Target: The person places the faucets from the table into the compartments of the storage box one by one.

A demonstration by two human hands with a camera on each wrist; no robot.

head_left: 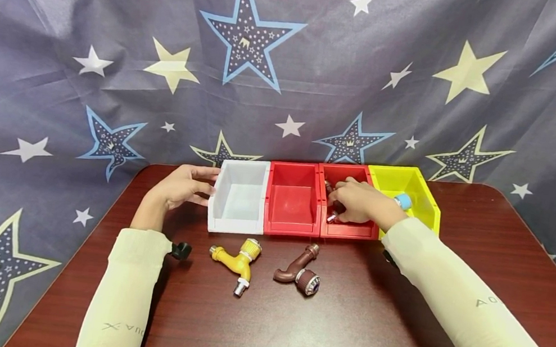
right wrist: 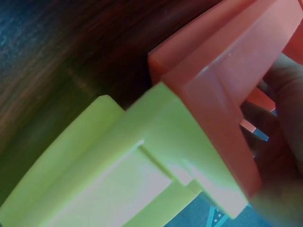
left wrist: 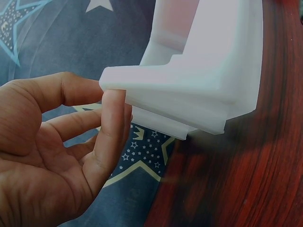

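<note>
A reddish-brown table (head_left: 368,330) is bearing a row of four bins (head_left: 319,203).
The white bin (head_left: 235,226) is standing at the left end, the yellow bin (head_left: 432,213) at the right, two red bins (head_left: 292,228) between. The left hand (head_left: 180,187) is touching the white bin's outer side, fingers apart and loosely extended. The right hand (head_left: 356,199) is reaching into the right-hand red bin, fingers curling around a partly hidden dark tap (head_left: 332,217) with a silver tip. A yellow tap (head_left: 235,262) and a brown tap (head_left: 293,268) are lying in front; a blue piece (head_left: 403,201) is showing in the yellow bin.
</note>
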